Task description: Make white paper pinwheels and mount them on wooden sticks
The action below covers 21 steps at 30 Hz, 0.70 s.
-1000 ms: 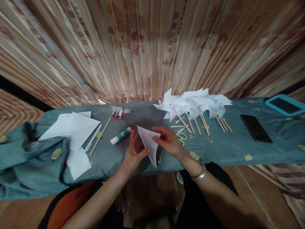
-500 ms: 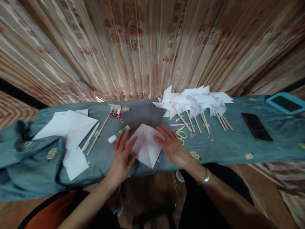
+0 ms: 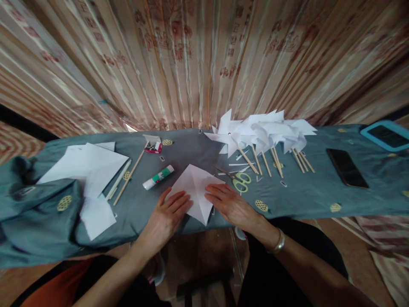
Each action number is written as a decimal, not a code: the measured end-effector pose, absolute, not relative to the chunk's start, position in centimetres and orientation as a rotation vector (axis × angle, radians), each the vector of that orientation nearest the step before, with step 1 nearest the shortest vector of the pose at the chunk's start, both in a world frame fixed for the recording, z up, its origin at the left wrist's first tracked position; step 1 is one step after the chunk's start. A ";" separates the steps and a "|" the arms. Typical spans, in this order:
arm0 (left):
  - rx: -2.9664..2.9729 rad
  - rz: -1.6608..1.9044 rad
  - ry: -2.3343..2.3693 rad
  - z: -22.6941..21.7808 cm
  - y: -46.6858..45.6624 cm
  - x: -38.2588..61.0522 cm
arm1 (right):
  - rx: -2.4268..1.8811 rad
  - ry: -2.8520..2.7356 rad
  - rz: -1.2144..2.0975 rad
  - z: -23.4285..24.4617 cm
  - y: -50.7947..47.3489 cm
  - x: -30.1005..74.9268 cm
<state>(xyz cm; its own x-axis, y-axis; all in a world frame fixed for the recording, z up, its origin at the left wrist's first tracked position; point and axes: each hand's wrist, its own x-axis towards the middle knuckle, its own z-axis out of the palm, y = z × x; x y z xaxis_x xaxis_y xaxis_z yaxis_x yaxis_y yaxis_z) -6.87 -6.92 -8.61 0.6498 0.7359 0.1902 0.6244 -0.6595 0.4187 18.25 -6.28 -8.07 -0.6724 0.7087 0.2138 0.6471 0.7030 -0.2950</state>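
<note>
Left hand (image 3: 166, 215) and right hand (image 3: 231, 207), grip open, flat on white paper (image 3: 194, 187); glue stick (image 3: 158, 177) label illegible.

A pleated curtain (image 3: 191, 64) in pink and beige stripes with reddish patterns is hanging across the whole back, catching soft light. A long table is standing before it under a teal cloth (image 3: 303, 196) that is bunching at the left end. Brown floor (image 3: 358, 238) is showing below.
</note>
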 end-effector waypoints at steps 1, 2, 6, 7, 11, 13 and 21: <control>2.531 0.511 1.084 -8.4 -7.2 -6.9 | -1.061 -2.568 0.337 -8.0 -6.4 18.4; 2.494 0.531 1.087 -8.2 -7.4 -6.9 | -1.053 -2.526 0.414 -7.9 -6.5 18.6; 2.213 0.654 1.118 -7.8 -8.6 -6.9 | -1.080 -2.340 0.803 -7.4 -6.7 19.1; 2.135 0.684 1.133 -7.8 -8.7 -6.9 | -1.110 -2.299 0.877 -7.4 -6.7 19.1; 1.888 0.749 1.246 -8.1 -8.4 -6.8 | -1.272 -2.144 1.006 -7.7 -6.6 18.7; 1.793 0.768 1.297 -8.3 -8.1 -6.7 | -1.349 -2.072 1.008 -8.0 -6.5 18.3; 1.981 0.737 1.467 -8.2 -7.6 -6.7 | -1.483 -1.907 0.856 -8.8 -6.1 17.3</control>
